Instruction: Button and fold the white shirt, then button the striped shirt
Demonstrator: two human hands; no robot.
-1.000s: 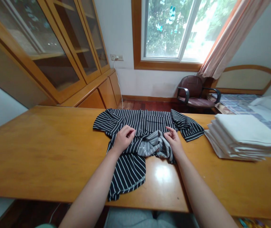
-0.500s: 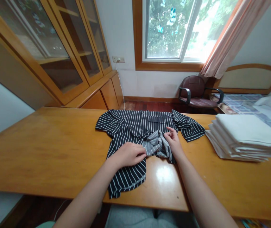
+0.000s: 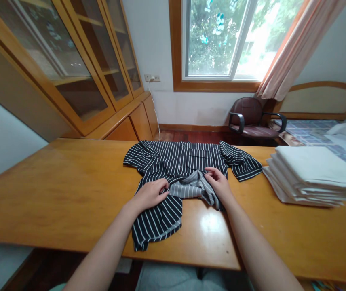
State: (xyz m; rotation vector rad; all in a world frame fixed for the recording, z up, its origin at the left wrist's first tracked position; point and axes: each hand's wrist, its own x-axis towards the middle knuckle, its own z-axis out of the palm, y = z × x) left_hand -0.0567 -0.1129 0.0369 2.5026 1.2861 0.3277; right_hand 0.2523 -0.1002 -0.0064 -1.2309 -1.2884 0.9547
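Note:
A black shirt [image 3: 161,161] with white stripes and short sleeves lies spread on the wooden table, its collar end at the far side. Part of its lower right front is turned back, showing the greyer underside [image 3: 188,190]. My left hand [image 3: 151,194] is closed at the left end of this turned-back part, thumb and fingers pinching the cloth. At its right end, my right hand [image 3: 220,184] holds the cloth with bent fingers; the exact grip is partly hidden. The shirt's lower left front hangs down toward the near table edge, lying flat with some creases.
A stack of folded white cloths [image 3: 312,173] stands on the table [image 3: 70,194] at the right. Beyond the table are a glass-door cabinet [image 3: 100,68], a window, a maroon armchair [image 3: 248,117] and a bed [image 3: 312,129]. The table's near edge runs just before me.
My left hand has moved left, drawing the turned-back cloth out wider. My right hand has shifted slightly left and down. The shirt's lower left part has slid a little left.

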